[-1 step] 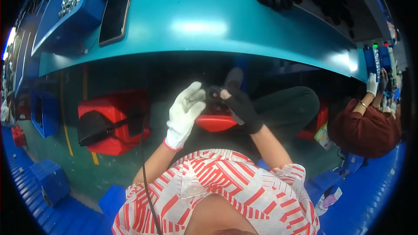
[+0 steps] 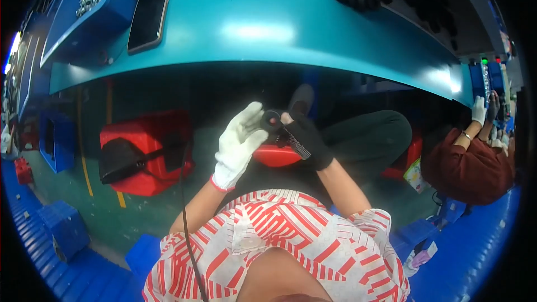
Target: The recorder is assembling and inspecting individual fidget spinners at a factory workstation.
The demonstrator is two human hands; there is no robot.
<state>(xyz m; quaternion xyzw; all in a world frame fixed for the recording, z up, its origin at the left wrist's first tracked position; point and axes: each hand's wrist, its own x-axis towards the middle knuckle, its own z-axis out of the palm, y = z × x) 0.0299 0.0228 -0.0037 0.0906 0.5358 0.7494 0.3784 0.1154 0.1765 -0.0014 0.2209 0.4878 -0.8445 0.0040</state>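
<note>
Below the teal tabletop's point(image 2: 207, 39) front edge, a dark round part point(image 2: 272, 123) sits between both hands, above a red surface point(image 2: 277, 157). The bare-thumbed, dark-gloved right hand point(image 2: 311, 141) grasps its right side. The white-gloved left hand point(image 2: 237, 138) curls its fingers at the opposite rim; whether they grip cannot be told. A phone point(image 2: 150, 15) lies beside a blue bin point(image 2: 79, 36).

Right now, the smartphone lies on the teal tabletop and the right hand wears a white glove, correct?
Not the colour: the head view shows the right hand in a black glove. The smartphone does lie on the teal tabletop.
</note>
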